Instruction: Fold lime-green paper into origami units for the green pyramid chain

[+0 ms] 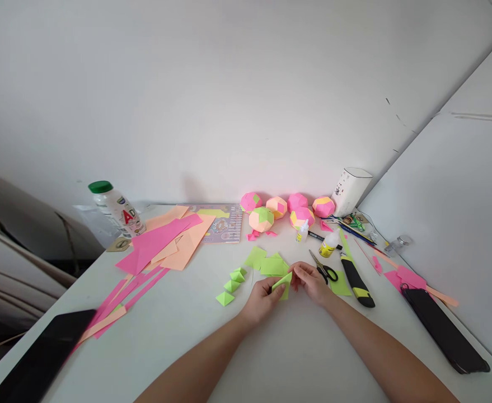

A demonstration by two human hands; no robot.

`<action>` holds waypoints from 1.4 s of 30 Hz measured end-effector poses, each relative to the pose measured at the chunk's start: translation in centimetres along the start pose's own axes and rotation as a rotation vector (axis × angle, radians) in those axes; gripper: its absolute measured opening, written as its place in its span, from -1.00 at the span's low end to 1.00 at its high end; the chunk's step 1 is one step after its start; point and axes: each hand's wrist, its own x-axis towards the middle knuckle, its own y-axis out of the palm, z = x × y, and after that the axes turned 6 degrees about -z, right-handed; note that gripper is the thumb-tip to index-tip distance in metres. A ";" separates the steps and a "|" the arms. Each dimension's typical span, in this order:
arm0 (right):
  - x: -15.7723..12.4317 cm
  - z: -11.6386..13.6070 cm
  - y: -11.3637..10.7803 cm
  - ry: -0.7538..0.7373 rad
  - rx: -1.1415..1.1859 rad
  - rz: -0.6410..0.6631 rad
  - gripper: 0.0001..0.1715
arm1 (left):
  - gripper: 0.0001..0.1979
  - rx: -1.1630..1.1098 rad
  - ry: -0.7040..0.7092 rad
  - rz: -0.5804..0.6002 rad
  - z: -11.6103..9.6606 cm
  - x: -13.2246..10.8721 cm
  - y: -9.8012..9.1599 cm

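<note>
**Two hands meet over a folded green paper beside the scissors**

The folded green paper (286,281) is up in the hands, just to the left of the scissors (320,267). The left hand (259,303) has it clamped between thumb and fingers. The right hand (313,282), nearer the scissors, has its fingertips bent at the paper's upper right corner; whether they pinch it, I cannot tell.

Left of the scissors, past the hands, flat green sheets (273,266) overlap on the desk (178,347), and farther left a short row of small folded green pieces (232,286) runs in a slant. Well to the left of the scissors lies a heap of pink and orange paper (153,246), with a green-capped bottle (117,211) behind it.

Behind the scissors is a glue bottle (328,246); a smaller glue bottle (301,233) is behind and to their left. Farther behind the scissors, six paper balls (261,220) in pink, orange, yellow and green sit close together near the wall (246,101). Just right of the scissors lies a black-and-yellow cutter (357,284); well to their right is a dark phone (443,330).
</note>
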 end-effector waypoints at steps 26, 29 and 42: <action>-0.2 -1.2 -0.4 -0.017 -0.254 0.000 -0.73 | -0.62 -0.057 -0.060 -0.127 -0.2 0.0 0.5; -0.2 -1.1 -0.4 -0.010 -0.239 -0.005 -0.74 | -0.64 -0.068 -0.069 -0.140 -0.1 0.1 0.5; -0.2 -1.2 -0.3 0.007 -0.213 0.000 -0.76 | -0.65 -0.107 -0.049 -0.151 -0.1 0.2 0.5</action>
